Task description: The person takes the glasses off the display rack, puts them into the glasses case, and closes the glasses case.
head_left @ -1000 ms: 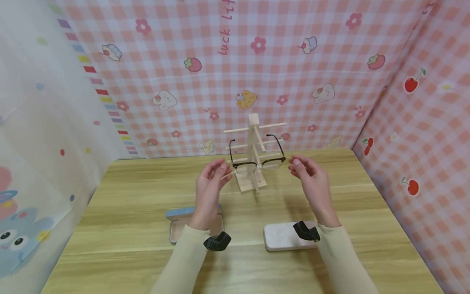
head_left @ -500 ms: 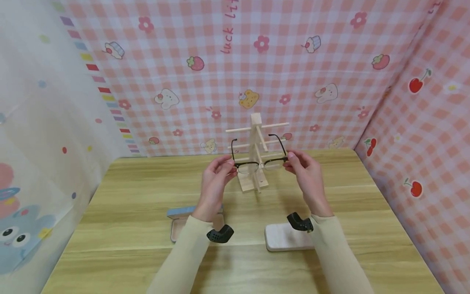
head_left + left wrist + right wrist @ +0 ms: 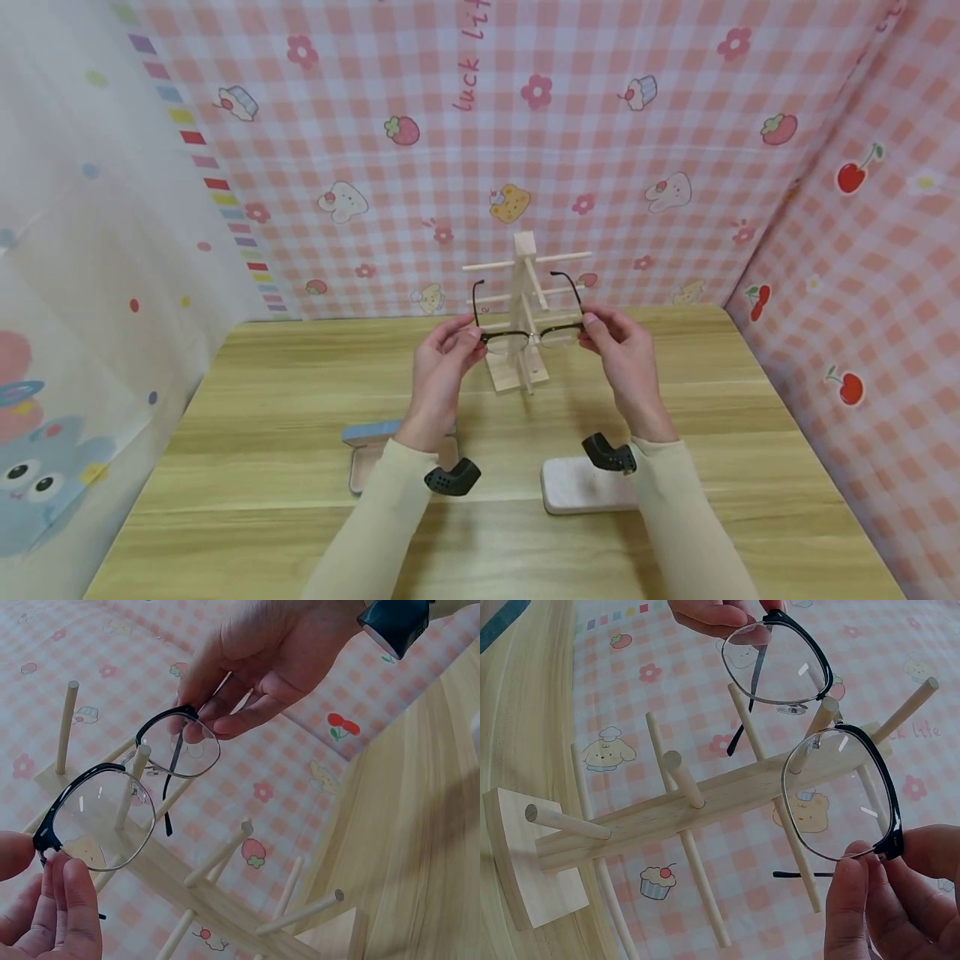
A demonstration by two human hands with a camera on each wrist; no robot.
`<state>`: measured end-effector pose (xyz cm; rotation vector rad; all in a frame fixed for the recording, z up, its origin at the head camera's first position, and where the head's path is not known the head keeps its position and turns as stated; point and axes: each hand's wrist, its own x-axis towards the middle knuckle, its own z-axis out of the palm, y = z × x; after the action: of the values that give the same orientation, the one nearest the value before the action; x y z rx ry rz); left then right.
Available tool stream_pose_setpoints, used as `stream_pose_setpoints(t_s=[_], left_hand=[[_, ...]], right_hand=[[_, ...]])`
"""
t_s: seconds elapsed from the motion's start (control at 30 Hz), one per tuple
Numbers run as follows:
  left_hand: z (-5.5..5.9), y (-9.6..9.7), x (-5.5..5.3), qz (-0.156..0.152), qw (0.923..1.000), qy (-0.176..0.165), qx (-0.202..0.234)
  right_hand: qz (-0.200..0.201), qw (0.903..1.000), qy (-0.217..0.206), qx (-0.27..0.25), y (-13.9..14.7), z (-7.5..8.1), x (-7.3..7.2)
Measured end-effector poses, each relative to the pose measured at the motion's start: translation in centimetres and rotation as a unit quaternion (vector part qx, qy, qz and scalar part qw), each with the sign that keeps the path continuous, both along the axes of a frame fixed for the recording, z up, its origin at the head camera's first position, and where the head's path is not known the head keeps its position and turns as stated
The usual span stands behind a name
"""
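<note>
A pair of glasses point(image 3: 504, 334) with black upper rims and thin metal lower rims is in front of a wooden peg stand point(image 3: 525, 243), its unfolded arms pointing towards the wall. My left hand point(image 3: 442, 367) pinches the frame's left corner between thumb and fingers. At the opposite corner, my right hand point(image 3: 626, 358) pinches the frame likewise. In the right wrist view a peg point(image 3: 825, 705) shows by the bridge, between the lenses point(image 3: 840, 795). Whether the bridge touches that peg I cannot tell.
An opened glasses case point(image 3: 367, 432) with a blue lid lies at the left on the wooden table point(image 3: 247, 467), partly behind my left forearm. A white case point(image 3: 577, 483) lies at the right, partly covered by my right wrist. Patterned cloth walls point(image 3: 420, 67) enclose the table.
Both hands have moved inwards to the glasses; the right hand was apart from them a second ago, and both now pinch the frame corners. The glasses stay about where they were.
</note>
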<state>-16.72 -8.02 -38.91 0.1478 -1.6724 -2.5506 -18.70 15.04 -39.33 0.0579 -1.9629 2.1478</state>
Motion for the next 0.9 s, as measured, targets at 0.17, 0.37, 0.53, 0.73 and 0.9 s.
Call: stream_pose_setpoints(t_s=[0.17,0.37,0.53,0.73,0.9], left_hand=[[0.1,0.1,0.1,0.004,0.9999,0.001,0.011],[0.2,0.2,0.5,0.003,0.9998,0.004,0.018],[0.4,0.0,1.0,0.005,0.9994,0.009,0.034],[0.5,-0.1,1.7,0.003,0.9987,0.007,0.051],[0.1,-0.3,2.0,-0.012,0.9984,0.005,0.054]], right_hand=[[-0.002,0.9999,-0.003,0.010,0.0,0.2,0.3],[0.002,0.9998,0.001,0.017,0.2,0.7,0.9],[0.003,0.9995,0.007,0.032,0.2,1.0,1.6],[0.005,0.9989,0.016,0.043,0.2,1.1,2.4],[0.000,0.9986,0.014,0.052,0.4,0.9,3.0]])
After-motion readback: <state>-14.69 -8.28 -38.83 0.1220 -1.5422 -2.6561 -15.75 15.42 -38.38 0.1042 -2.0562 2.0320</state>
